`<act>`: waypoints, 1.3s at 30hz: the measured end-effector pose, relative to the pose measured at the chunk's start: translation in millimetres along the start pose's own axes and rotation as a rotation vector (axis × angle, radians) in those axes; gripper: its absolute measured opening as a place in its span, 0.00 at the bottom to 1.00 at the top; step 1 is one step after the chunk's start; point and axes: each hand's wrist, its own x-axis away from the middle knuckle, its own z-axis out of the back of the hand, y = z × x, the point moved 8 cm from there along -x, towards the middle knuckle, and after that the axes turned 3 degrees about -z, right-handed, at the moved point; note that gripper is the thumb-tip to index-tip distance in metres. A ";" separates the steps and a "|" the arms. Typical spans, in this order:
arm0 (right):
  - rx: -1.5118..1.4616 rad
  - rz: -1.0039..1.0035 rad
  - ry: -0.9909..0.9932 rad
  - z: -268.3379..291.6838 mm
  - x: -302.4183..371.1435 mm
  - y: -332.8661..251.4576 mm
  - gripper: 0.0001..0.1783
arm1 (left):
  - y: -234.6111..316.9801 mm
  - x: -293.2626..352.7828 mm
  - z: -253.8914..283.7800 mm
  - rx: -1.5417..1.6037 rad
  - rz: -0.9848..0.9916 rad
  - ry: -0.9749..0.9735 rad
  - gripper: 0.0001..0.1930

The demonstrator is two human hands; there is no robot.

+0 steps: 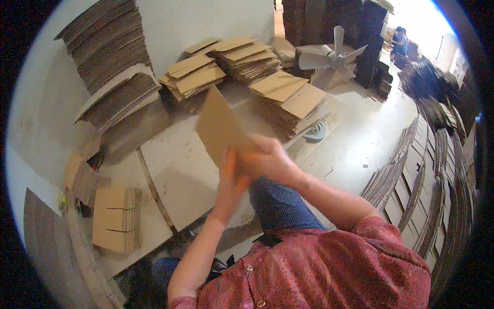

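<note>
A tan cardboard sheet (pixel 220 122) is raised in front of me, tilted, with its far corner pointing up and away. My right hand (pixel 268 158) grips its near right part, fingers closed over it. My left hand (pixel 231 172) is closed on its lower edge, thumb side up. Both hands are slightly smeared by motion, and whether this is one sheet or several together cannot be made out. Beyond the sheet, flat stacks of cut cardboard (pixel 289 93) lie on the pale work surface (pixel 177 172).
Slotted cardboard pieces (pixel 116 219) stand bundled at the left. More cardboard piles (pixel 193 77) lean near the wall, with a tall stack (pixel 105 41) behind. A fan (pixel 334 59) stands at the back. Rows of cardboard (pixel 411 185) line the right; another person (pixel 400 44) sits far off.
</note>
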 end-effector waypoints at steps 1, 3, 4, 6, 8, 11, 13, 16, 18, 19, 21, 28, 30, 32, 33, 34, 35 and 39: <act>0.219 0.308 0.143 21.5 -0.3 -25.2 0.16 | 9.0 1.5 3.4 -0.020 0.021 0.010 0.33; 0.517 0.260 0.263 41.7 -2.7 -64.5 0.23 | 16.4 19.6 22.2 -0.116 0.046 0.073 0.31; 0.680 0.275 0.336 53.1 -7.8 -78.3 0.25 | 12.2 30.9 32.2 -0.179 0.048 0.084 0.29; 0.963 0.651 0.480 79.0 -20.9 -93.9 0.29 | 3.8 55.3 52.2 -0.298 0.051 0.103 0.27; 1.433 0.671 0.622 96.4 -52.2 -74.1 0.29 | 7.4 82.3 90.5 -0.408 0.106 0.191 0.26; 1.677 0.289 0.400 142.2 -111.4 35.0 0.24 | 15.8 129.9 142.1 -0.586 0.228 0.380 0.24; 1.544 0.086 0.280 217.6 -104.1 105.8 0.16 | 18.8 158.4 173.0 -0.657 0.247 0.513 0.24; 1.806 -0.206 0.187 185.0 -99.3 93.2 0.19 | 34.5 197.3 226.6 -0.856 0.337 0.738 0.27; 1.767 -0.269 0.186 166.8 -95.5 63.8 0.22 | 31.7 237.3 259.1 -0.879 0.432 0.897 0.29; 1.783 -0.189 0.235 148.0 -94.6 49.7 0.23 | 29.1 256.3 274.9 -0.886 0.469 0.975 0.30; 1.809 -0.022 0.355 109.9 -87.2 22.9 0.25 | 2.7 297.7 299.9 -0.728 0.569 1.109 0.34; 0.828 0.178 -0.103 -29.6 -90.7 89.0 0.23 | -59.0 335.3 354.3 -0.191 0.801 1.327 0.44; 0.674 0.141 -0.352 -119.6 -79.7 84.5 0.25 | -69.1 335.8 360.2 -0.012 0.782 1.322 0.45; 0.603 0.125 -0.496 -184.7 -85.1 88.2 0.28 | -76.5 325.1 362.6 0.113 0.778 1.288 0.45; 0.550 0.135 -0.567 -215.1 -89.6 96.5 0.30 | -78.3 318.5 359.7 0.153 0.799 1.268 0.45; 0.526 0.103 -0.588 -243.4 -94.3 97.2 0.33 | -80.5 312.9 357.0 0.196 0.821 1.247 0.45; 0.497 0.069 -0.612 -269.3 -101.0 99.3 0.35 | -81.1 314.0 357.5 0.218 0.865 1.264 0.43; 0.348 -0.005 -0.648 -356.1 -144.5 145.9 0.39 | -108.3 333.9 368.3 0.298 0.858 1.273 0.38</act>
